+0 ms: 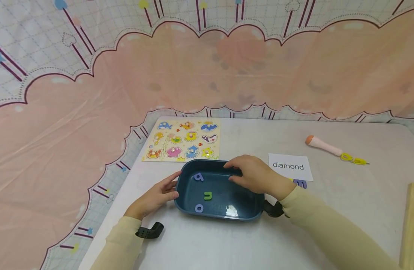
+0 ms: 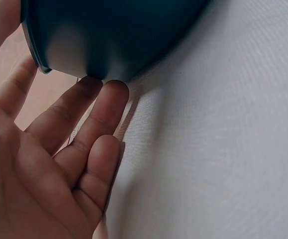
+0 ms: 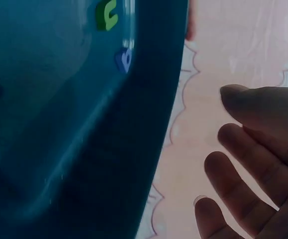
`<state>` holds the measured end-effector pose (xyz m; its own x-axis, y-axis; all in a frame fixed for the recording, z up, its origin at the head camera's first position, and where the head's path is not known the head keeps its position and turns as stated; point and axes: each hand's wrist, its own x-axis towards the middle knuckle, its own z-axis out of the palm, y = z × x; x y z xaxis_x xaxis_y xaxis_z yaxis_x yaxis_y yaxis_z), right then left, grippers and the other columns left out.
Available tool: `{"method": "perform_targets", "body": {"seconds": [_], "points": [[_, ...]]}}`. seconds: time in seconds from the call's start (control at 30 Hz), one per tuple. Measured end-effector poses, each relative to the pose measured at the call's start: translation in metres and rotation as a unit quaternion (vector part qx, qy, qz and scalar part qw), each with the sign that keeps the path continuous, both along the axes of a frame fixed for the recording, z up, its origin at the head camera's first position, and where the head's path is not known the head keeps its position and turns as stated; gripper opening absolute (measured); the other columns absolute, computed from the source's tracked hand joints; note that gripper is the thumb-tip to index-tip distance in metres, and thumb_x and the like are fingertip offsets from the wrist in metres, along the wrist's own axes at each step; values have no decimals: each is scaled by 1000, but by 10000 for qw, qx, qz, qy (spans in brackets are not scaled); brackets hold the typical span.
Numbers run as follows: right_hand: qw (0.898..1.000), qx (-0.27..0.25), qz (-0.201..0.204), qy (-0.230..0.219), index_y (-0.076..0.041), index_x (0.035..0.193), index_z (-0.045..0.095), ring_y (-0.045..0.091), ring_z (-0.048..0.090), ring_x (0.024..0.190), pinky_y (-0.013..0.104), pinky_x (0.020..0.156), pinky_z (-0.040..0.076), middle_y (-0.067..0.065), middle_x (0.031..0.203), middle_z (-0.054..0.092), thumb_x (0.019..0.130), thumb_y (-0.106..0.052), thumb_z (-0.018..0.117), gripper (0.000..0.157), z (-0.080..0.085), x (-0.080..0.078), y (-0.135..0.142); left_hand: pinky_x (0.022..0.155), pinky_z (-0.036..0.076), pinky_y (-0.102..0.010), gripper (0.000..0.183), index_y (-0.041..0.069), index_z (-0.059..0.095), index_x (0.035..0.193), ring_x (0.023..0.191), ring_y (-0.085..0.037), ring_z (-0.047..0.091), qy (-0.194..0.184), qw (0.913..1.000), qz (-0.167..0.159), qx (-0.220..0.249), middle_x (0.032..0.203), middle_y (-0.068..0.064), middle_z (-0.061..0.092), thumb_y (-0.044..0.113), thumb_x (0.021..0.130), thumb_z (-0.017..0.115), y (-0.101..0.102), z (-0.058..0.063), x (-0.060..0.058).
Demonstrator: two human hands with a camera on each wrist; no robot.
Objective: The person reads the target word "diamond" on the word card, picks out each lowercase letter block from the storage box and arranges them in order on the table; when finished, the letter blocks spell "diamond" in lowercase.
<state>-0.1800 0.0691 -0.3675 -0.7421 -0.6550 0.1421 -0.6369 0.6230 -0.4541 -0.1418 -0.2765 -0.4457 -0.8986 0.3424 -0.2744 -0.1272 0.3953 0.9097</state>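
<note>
A dark blue-green tray (image 1: 233,214) lies on the table, with a purple letter "a" (image 1: 198,176), a green "n"-shaped letter (image 1: 208,195) and a purple "o" (image 1: 199,208) in its left half. My left hand (image 1: 156,195) touches the tray's left end, the thumb and fingertips against its outer side with the fingers loosely bent. Over the tray's far right part hovers my right hand (image 1: 252,174). Its fingers are spread and relaxed, and nothing shows between them in the right wrist view, where the green letter (image 3: 106,15) also appears.
A card reading "diamond" (image 1: 290,167) lies right of the tray, a purple "m" (image 1: 300,183) at its lower edge. An animal puzzle board (image 1: 181,140) lies behind. Farther right are a pink-handled tool with yellow cord (image 1: 325,145) and a wooden board (image 1: 410,225).
</note>
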Motion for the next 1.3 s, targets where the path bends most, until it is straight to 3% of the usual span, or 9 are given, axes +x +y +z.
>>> {"method": "perform_targets", "body": {"seconds": [0.83,1.3], "points": [[9926,590,806,-692,-10,127,68,22,59,120,41,107,43,4,127,67,93,-19,73,35,-16,-7,-60,110,30,-64,76,19,23,161,140,-45,36,-52,9999,-56,140,155,-27,33,28,99,65,0,1,2],[9823,1022,1053,-1163,-12,127,69,19,62,113,38,103,47,3,123,69,93,-20,73,35,-36,-12,-73,110,31,-62,74,20,23,161,139,-43,39,-30,9997,-127,228,155,-26,35,25,99,64,-2,0,1]]}}
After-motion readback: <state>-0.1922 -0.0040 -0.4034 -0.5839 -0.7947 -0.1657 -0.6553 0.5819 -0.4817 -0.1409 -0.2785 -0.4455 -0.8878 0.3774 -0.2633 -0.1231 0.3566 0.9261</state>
